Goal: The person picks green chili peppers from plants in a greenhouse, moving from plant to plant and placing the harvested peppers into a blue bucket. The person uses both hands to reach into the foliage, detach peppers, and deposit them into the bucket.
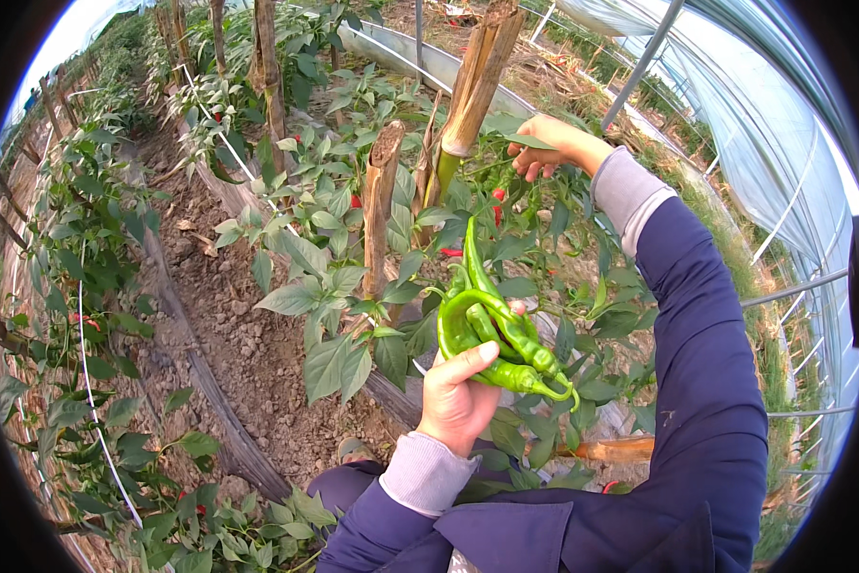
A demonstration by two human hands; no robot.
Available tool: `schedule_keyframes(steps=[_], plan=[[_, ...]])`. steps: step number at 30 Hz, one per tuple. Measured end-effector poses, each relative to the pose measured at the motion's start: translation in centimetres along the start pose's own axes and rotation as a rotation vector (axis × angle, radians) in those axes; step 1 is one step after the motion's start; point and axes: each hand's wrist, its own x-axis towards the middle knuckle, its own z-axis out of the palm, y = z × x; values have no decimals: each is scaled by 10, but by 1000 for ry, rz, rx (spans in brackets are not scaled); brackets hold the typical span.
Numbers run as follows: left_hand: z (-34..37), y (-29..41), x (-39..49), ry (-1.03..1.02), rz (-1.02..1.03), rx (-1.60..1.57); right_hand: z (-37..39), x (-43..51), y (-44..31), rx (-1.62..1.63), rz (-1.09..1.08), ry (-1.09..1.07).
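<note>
My left hand [458,401] is closed around a bunch of several long green chili peppers [483,333], the thumb lying across the lower ones. The peppers are glossy and curved, with their stems pointing different ways. My right hand [551,147] reaches over the far side of a pepper plant [529,236], just right of a thick bamboo stake [472,86]. A leaf [529,141] covers part of its fingers, so I cannot tell whether they grip anything. Red peppers [498,204] hang among the leaves below that hand.
A shorter broken stake [380,215] stands left of the thick one. White string [229,147] runs along the row. A bare soil furrow [243,344] separates this row from pepper plants [85,236] at left. Clear plastic sheeting [751,143] on metal pipes [644,61] rises at right.
</note>
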Motion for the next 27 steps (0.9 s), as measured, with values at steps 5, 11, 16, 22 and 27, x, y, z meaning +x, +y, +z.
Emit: schedule_keyframes(steps=[5, 11, 16, 22, 27], plan=[[-2, -2, -1, 14, -12, 20, 4, 0, 3, -534, 27, 269], [-5, 1, -3, 6, -3, 35, 12, 10, 17, -913, -193, 333], [-9, -2, -2, 34, -1, 37, 29, 35, 49, -1117, -548, 495], [-9, -2, -2, 32, 19, 38, 27, 60, 39, -1396, -523, 442], [-1, 1, -4, -15, 13, 9, 6, 26, 18, -1251, -523, 262]])
